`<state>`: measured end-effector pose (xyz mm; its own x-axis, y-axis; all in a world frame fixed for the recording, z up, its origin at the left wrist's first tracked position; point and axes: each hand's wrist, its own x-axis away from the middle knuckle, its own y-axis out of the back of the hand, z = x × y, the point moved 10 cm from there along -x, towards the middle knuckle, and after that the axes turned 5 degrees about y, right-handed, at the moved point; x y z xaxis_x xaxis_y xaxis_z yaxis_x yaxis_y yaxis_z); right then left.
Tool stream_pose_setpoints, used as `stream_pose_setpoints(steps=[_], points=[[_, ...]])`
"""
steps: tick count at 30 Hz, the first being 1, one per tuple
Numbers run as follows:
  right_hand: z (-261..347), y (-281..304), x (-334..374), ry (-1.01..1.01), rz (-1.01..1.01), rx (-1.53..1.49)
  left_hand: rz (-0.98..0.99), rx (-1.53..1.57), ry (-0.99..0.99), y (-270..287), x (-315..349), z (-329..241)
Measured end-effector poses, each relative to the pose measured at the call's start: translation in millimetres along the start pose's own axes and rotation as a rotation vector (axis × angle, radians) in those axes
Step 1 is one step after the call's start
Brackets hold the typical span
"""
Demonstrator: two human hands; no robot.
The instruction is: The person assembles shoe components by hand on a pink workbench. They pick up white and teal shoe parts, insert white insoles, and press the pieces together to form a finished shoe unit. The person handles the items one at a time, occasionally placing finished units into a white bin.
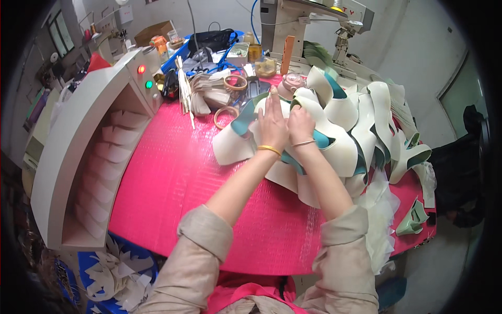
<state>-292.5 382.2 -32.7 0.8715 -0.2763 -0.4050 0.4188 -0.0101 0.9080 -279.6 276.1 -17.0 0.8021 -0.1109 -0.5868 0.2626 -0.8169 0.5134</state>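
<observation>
Glossy plastic table cover (172, 183), smooth white pieces (340, 152), matt cloth sleeves (191, 261)

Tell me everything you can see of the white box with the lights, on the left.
The white box is long and smooth-faced, its material possibly painted metal or plastic, and its outline bows in this fisheye view. Its far end carries a lit red lamp and a lit green lamp. Its open side faces the pink table surface; overlapping white pieces lie in a row inside.
</observation>
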Motion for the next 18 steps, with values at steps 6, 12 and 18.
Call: stream_pose_setpoints(steps=[6,12,18], points=[[-0.1,12.9,9.3,0.117,-0.288,-0.084,0.099,-0.036,0.039,-29.5,-1.9,31.4],[-22.3,20.4,-20.9,0.159,-0.238,-0.084,-0.013,-0.107,-0.187,-30.4,1.7,-11.2],[-51.3,91.8,-16.1,0.068,-0.255,-0.843,-0.072,-0.226,-0.136,-25.3,9.4,14.6]])
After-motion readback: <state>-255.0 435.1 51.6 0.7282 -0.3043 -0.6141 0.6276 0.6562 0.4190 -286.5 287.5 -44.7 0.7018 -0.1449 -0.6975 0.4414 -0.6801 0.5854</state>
